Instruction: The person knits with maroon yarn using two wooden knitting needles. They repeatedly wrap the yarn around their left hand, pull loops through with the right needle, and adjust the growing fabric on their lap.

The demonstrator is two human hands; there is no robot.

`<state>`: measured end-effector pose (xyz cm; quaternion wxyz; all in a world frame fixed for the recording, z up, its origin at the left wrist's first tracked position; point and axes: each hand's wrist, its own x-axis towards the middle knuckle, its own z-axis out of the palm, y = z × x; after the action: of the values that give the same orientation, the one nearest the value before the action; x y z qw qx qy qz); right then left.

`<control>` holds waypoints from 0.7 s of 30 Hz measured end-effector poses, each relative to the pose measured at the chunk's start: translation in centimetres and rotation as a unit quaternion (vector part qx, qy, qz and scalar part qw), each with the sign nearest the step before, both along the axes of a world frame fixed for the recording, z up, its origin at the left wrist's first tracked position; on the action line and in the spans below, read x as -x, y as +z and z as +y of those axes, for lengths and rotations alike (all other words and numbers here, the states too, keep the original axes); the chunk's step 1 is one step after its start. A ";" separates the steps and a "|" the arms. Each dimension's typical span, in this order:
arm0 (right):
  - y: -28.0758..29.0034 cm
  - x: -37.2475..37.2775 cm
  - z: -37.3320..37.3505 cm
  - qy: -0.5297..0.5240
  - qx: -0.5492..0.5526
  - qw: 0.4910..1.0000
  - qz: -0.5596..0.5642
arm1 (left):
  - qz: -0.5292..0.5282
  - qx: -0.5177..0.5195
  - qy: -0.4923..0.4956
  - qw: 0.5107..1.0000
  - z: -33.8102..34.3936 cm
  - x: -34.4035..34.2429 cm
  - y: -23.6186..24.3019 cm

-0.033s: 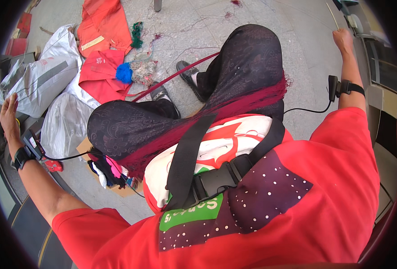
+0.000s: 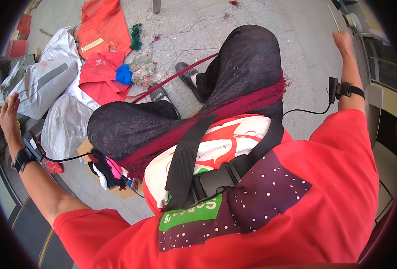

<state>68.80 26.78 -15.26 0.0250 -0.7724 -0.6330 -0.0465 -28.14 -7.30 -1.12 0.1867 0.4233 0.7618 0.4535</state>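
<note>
My left hand (image 2: 10, 117) is raised out at the far left, fingers stretched and holding nothing, nearest to a white plastic sack (image 2: 50, 85). Far out to the right, my right hand (image 2: 343, 44) is closed round a thin pale stick (image 2: 334, 19) that points up and away. A long bundle of maroon yarn (image 2: 239, 107) lies across my lap, its loose strands hanging past both thighs. Between my knees runs a narrow maroon band (image 2: 176, 77), stretched straight. Neither hand touches the yarn.
Orange-red cloth (image 2: 104, 27) and a red bag (image 2: 100, 74) lie ahead on the left. Beside them are blue yarn (image 2: 123, 74), a beige yarn tangle (image 2: 143, 72) and green yarn (image 2: 136, 36). A cardboard box (image 2: 126, 193) of coloured yarn stands by my left thigh. Loose threads litter the floor.
</note>
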 end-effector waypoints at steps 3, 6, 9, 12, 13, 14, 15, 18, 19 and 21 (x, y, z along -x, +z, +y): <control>1.3 -1.3 -4.2 -0.070 0.081 0.980 0.166 | -0.201 -0.092 -0.014 0.975 -1.3 -1.8 2.2; 2.1 -2.9 -9.5 -0.087 0.196 0.935 0.282 | -0.302 -0.198 -0.041 0.931 -3.2 -0.6 3.5; 1.3 -5.1 -14.8 -0.144 0.274 0.911 0.274 | -0.347 -0.160 -0.147 0.912 -5.8 0.7 3.8; -0.9 -8.0 -18.1 -0.218 0.378 0.858 0.270 | -0.378 -0.043 -0.290 0.878 -8.0 -0.7 4.4; -1.9 -8.5 -18.8 -0.187 0.427 0.875 0.129 | -0.360 -0.033 -0.273 0.891 -8.6 -1.6 4.3; -2.8 -8.5 -19.1 -0.141 0.465 0.874 -0.002 | -0.279 -0.034 -0.207 0.937 -9.1 -2.6 4.4; -3.4 -8.0 -19.0 -0.092 0.491 0.855 -0.140 | -0.164 -0.065 -0.068 0.982 -9.7 -3.5 4.2; -2.7 -2.1 -15.8 0.013 0.164 0.978 -0.126 | 0.005 -0.036 0.030 0.999 -11.1 -4.7 5.4; -1.7 1.8 -14.1 0.028 0.083 0.992 -0.092 | 0.009 -0.023 0.017 1.000 -11.4 -4.5 6.0; 0.0 10.9 -11.4 0.181 0.060 0.981 -0.022 | 0.029 -0.026 0.014 0.999 -11.9 -3.9 6.6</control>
<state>57.89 15.41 -15.28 -0.0272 -0.6439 -0.7643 -0.0201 -24.22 -19.20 5.44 0.1475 0.4304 0.7608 0.4628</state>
